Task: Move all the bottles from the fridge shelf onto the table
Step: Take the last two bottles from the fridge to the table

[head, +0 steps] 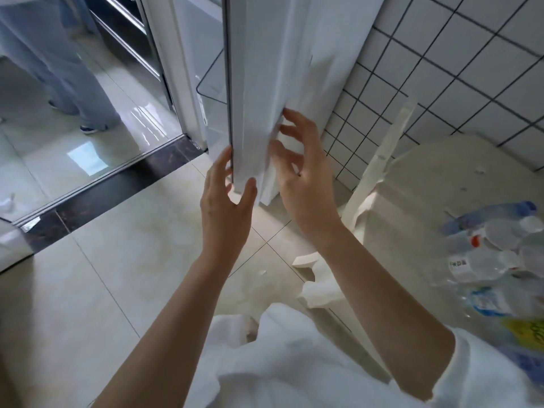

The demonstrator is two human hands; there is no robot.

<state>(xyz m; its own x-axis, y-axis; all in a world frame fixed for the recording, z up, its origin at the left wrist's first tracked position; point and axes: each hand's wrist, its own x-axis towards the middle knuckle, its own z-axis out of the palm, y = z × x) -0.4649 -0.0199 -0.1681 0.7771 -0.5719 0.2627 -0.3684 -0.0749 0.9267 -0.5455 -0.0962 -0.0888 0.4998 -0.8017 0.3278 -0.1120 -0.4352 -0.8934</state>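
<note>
fridge door (259, 83) ahead | bottles (497, 260) on table (435, 178), right of door

We see a home kitchen. A white fridge door (265, 83) rises at upper centre, white square wall tiles (441, 69) fill the upper right, and glossy floor tiles (88, 290) spread lower left.

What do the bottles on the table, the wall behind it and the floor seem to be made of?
The clear bottles with blue labels look like thin transparent plastic: see-through, crinkled glints. The white wall with dark grid lines looks like glazed square ceramic tile with dark grout. The pale beige floor appears to be large polished tile, judging by faint seams and soft reflections. The round white table seems matt painted; material unclear.
</note>
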